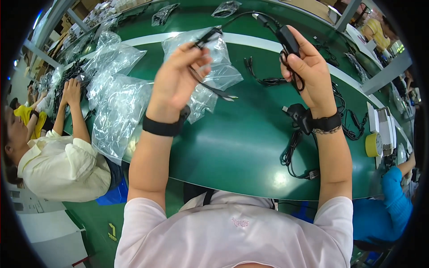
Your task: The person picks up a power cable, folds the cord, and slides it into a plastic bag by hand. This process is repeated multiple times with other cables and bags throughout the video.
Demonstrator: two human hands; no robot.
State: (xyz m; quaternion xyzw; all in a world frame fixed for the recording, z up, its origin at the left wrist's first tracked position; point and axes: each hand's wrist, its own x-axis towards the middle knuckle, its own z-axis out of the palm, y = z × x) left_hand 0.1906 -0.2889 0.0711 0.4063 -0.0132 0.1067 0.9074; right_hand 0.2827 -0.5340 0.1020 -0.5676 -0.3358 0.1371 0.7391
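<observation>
A black cable (237, 17) arches between my two raised hands above the green table (223, 143). My left hand (178, 73) pinches it between thumb and fingers; this hand is slightly smeared by motion. Below those fingers hangs a thin cable end with pale tips (229, 98). My right hand (310, 73) is closed round a small black inline box (287, 40) and a loop of cable. A plug with a metal end (255, 16) shows beside the box. Under my right forearm lie a coiled black cable (290, 149) and a black piece with a USB plug (286, 109).
Clear plastic bags (120, 102) spread over the table's left side, another clear bag (219, 47) behind my left hand. More black cables (270, 81) lie mid-table. A yellow tape roll (373, 145) stands right. Co-workers sit on both sides; the left one's hands (70, 92) touch dark cables.
</observation>
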